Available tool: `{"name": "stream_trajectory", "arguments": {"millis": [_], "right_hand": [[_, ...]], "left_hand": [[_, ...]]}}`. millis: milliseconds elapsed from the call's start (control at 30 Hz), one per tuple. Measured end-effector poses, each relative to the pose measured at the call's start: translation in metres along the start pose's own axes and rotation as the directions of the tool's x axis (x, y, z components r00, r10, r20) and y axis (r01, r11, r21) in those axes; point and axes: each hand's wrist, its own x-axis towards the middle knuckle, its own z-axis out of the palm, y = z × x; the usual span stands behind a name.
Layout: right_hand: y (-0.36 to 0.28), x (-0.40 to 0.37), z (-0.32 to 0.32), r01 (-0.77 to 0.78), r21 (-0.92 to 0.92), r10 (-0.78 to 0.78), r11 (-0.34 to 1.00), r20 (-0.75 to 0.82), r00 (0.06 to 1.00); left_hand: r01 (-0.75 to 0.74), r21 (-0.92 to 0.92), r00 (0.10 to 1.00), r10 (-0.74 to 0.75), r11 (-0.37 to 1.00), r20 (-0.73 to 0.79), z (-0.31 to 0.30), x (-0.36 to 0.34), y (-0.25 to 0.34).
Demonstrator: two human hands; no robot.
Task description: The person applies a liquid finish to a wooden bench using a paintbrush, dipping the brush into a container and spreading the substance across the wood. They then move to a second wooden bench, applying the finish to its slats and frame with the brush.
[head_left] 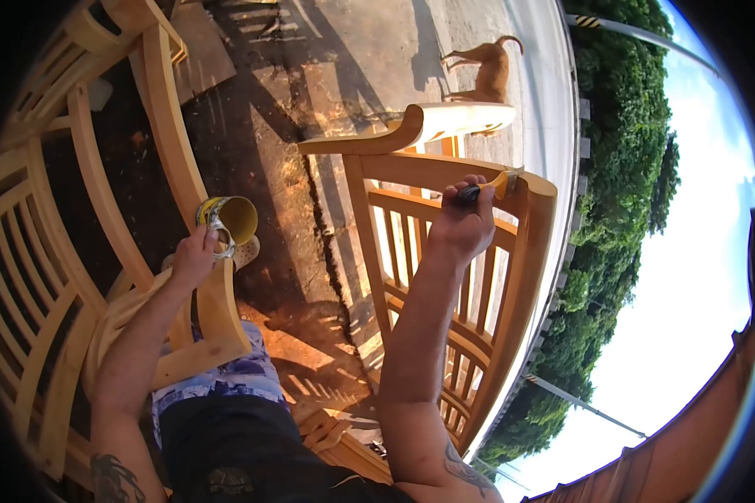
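My right hand (466,216) is closed on a paintbrush (500,183) with a dark and yellow handle. Its bristles meet the upper corner of a wooden bench back (538,220) with vertical slats. Held in my left hand (195,256) is an open yellow can (242,220), tilted so that its inside shows. The can is beside the curved wooden pieces of another bench (172,134) at the left. What is in the can is hard to make out.
More slatted wooden furniture (27,243) stands at the far left. A brown dog (491,74) is on the pavement beyond the bench. Concrete ground (268,168) with a dark crack runs between the benches. Trees and a road lie to the right.
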Motion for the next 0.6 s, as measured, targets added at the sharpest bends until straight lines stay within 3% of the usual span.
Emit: {"name": "stream_trajectory", "arguments": {"millis": [100, 167, 233, 300, 367, 433, 467, 567, 600], "right_hand": [[0.006, -0.019, 0.017, 0.096, -0.215, -0.092, 0.972, 0.029, 0.995], [0.018, -0.038, 0.01, -0.007, -0.236, 0.021, 0.972, 0.057, 0.998], [0.034, -0.065, 0.003, -0.094, -0.394, 0.127, 0.914, 0.058, 0.99], [0.048, -0.091, -0.007, -0.182, -0.622, 0.287, 0.762, 0.072, 0.955], [0.062, -0.103, -0.032, -0.171, -0.803, 0.432, 0.572, 0.118, 0.894], [0.068, -0.12, -0.031, -0.097, -0.942, 0.545, 0.323, 0.101, 0.832], [0.079, -0.127, -0.042, 0.076, -0.979, 0.53, 0.189, 0.167, 0.831], [0.101, -0.144, -0.041, 0.491, -0.867, 0.598, 0.079, 0.436, 0.672], [0.109, -0.151, -0.037, 0.531, -0.845, 0.594, 0.062, 0.459, 0.661]], "left_hand": [[0.029, 0.043, 0.999, -0.028, 0.999, -0.019, -0.001, -0.001, -0.001], [0.059, -0.062, 0.998, -0.059, 0.996, 0.004, -0.009, -0.009, 0.012], [0.086, -0.174, 0.996, -0.077, 0.981, 0.055, -0.012, -0.009, 0.008], [0.102, -0.26, 0.994, -0.09, 0.96, 0.06, -0.01, -0.009, -0.003], [0.097, -0.276, 0.994, -0.08, 0.956, 0.071, -0.014, -0.013, -0.004], [0.079, -0.219, 0.994, -0.06, 0.973, 0.091, -0.021, -0.023, 0.006], [0.048, -0.202, 0.997, -0.034, 0.978, 0.074, -0.022, -0.028, 0.011], [0.011, -0.116, 0.998, -0.004, 0.993, 0.059, -0.024, -0.036, 0.023], [-0.009, -0.099, 0.998, 0.014, 0.995, 0.053, -0.025, -0.038, 0.026]]}}
